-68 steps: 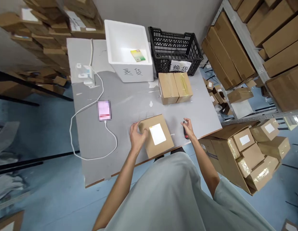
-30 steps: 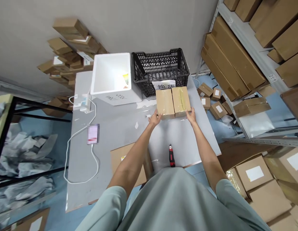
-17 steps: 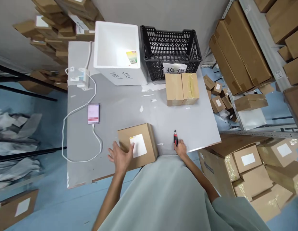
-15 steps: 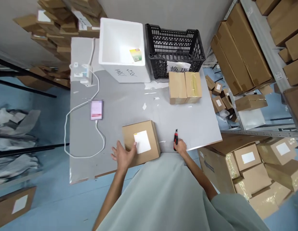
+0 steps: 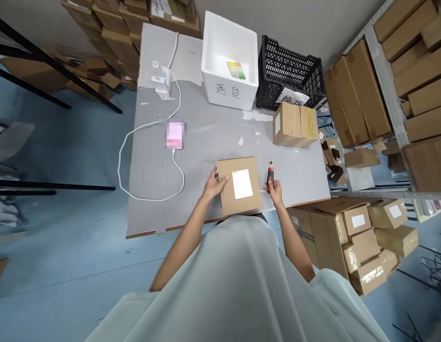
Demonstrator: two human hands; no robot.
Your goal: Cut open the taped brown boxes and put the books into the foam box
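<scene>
A brown cardboard box [image 5: 228, 199] with a white label [image 5: 242, 184] on top lies near the table's front edge, in front of my body. My left hand [image 5: 213, 185] grips its left side, thumb over the top face and fingers along the side, partly hidden. To the right of the box, my right hand [image 5: 276, 192] is wrapped round a red and black box cutter [image 5: 270, 176]. The cutter's tip points away from me, apart from the box.
Two small boxes [image 5: 293, 124] stand together before a black crate [image 5: 289, 71]. A white foam bin [image 5: 232, 96] holds a yellow-green card [image 5: 236, 70]. A phone [image 5: 175, 136] on a white cable [image 5: 152, 199] lies at left. Cartons [image 5: 362, 228] crowd the right side.
My left hand has closed from spread fingers onto the box's left side. My right hand still holds the box cutter, now raised more clearly into view. The whole view has shifted.
</scene>
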